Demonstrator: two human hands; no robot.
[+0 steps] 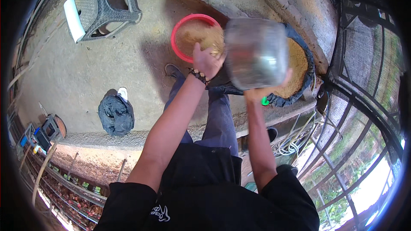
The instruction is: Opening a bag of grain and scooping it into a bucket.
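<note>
My right hand point(269, 87) grips a large silvery tub with rounded corners point(252, 53) from below and along its near right side. The tub is tipped toward the left and blurred by motion. At its left edge is my left hand point(207, 63), thumb and fingers apart, with a beaded bracelet on the wrist. The hand is over the near rim of a red round basin point(174, 38). Yellowish-brown ground feed point(199, 34) lies in the basin, and some looks blurred, as if falling. The tub's inside is hidden from me.
A dark sack point(309, 53) full of yellowish feed point(296, 66) stands behind the tub at right. A grey plastic stool point(102, 13) lies to the left, near a black bundled bag point(115, 113). Coiled hose point(291, 143), a low concrete ledge and black mesh fencing border the floor.
</note>
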